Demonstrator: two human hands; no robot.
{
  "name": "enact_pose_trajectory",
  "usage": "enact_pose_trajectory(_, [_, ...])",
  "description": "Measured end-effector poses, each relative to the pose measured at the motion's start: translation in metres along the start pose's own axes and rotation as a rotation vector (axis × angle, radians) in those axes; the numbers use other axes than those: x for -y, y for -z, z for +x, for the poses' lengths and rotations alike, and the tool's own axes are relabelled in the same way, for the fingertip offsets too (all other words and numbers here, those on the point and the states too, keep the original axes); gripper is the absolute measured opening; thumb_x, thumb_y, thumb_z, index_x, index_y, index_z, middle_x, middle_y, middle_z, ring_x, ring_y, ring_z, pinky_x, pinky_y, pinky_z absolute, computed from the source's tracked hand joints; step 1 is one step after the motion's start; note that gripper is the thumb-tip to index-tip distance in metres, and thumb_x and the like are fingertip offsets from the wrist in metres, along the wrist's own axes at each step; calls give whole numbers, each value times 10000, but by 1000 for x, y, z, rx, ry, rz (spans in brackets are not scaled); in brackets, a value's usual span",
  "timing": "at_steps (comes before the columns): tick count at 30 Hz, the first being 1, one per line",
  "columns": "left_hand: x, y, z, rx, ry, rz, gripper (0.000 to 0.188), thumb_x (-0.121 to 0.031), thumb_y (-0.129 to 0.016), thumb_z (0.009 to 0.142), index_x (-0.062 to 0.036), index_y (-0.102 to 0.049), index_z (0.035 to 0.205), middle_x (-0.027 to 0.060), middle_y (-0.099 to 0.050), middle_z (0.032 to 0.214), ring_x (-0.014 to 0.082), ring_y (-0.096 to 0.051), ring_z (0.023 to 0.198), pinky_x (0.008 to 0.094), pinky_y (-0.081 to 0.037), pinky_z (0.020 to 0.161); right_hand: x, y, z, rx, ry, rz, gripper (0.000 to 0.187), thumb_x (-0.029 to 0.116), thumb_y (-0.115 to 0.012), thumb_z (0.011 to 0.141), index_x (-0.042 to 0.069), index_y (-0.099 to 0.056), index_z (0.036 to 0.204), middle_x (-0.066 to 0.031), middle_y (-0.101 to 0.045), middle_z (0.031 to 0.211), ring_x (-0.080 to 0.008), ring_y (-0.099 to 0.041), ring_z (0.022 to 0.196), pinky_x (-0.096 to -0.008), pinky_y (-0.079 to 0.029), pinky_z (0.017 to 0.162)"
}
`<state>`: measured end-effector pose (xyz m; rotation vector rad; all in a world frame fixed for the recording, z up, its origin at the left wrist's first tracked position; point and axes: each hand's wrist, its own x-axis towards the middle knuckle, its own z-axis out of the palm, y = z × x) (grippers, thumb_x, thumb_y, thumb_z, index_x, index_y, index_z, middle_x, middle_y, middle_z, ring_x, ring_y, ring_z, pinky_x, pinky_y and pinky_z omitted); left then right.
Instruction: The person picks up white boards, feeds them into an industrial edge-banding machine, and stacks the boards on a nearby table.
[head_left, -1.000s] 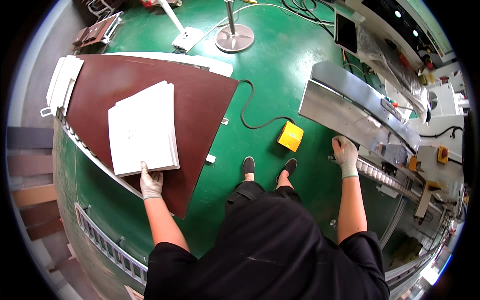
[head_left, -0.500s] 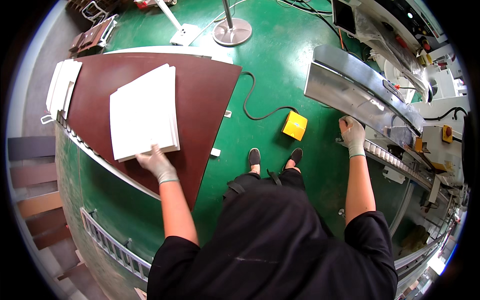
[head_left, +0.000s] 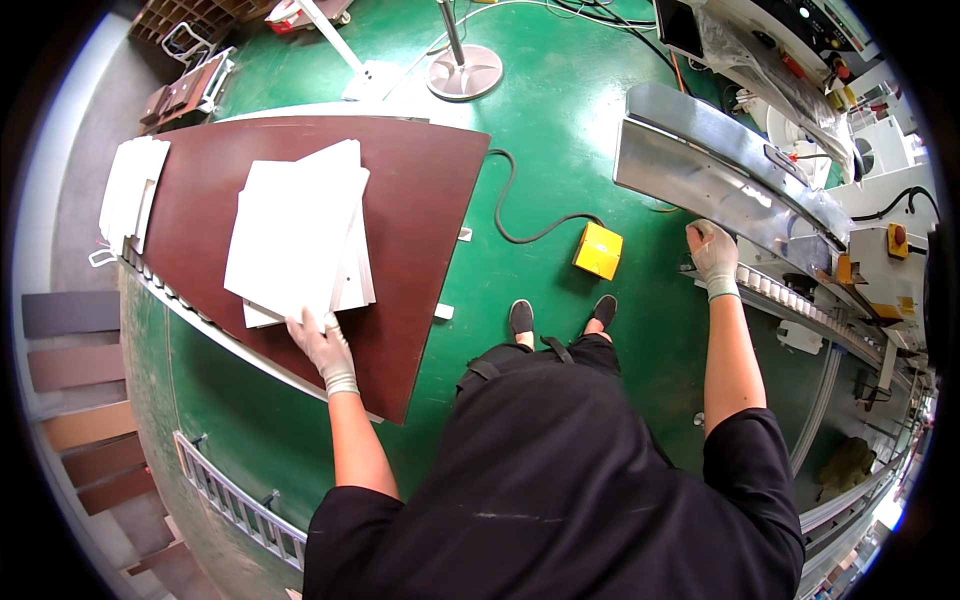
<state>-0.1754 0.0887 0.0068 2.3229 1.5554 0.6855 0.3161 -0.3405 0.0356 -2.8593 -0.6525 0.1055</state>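
On the brown tabletop to my left lies a loose, skewed stack of white panels. My left hand, in a thin pale glove, pinches the near corner of the top panel, its fingers over the edge. Across on the right, my right hand, gloved too, is curled closed beside the long metal guard of a machine. Its fingertips are turned away, and whether anything lies inside them is hidden.
More white panels are piled at the table's far left corner. A yellow foot-switch box with a dark cable stands on the green floor ahead of my shoes. Beyond it is a round stand base. White rollers line the machine's near edge.
The top white panel has turned and slid over the stack, so the edges fan out more. My left hand has shifted slightly with its corner. My right hand stays closed by the guard.
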Motion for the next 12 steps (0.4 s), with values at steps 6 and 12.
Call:
enact_pose_trajectory(6, [-4, 15, 24, -56, 769, -1005, 512, -412, -596, 923, -78, -462, 1288, 61, -556, 1152, 168, -539, 958, 323, -480, 740, 1, -7, 1, -21, -30, -45, 258, 340, -534, 884, 144, -690, 950, -131, -686, 939, -344, -643, 897, -432, -508, 777])
enact_pose_trajectory(12, [36, 2, 15, 94, 699, -1198, 401, -317, -641, 918, -82, -495, 1208, 70, -593, 1118, 210, -603, 895, 350, -529, 677, 1, -4, -6, -65, -3, -64, 260, 355, -552, 881, 155, -690, 972, -130, -687, 948, -343, -644, 904, -432, -507, 785])
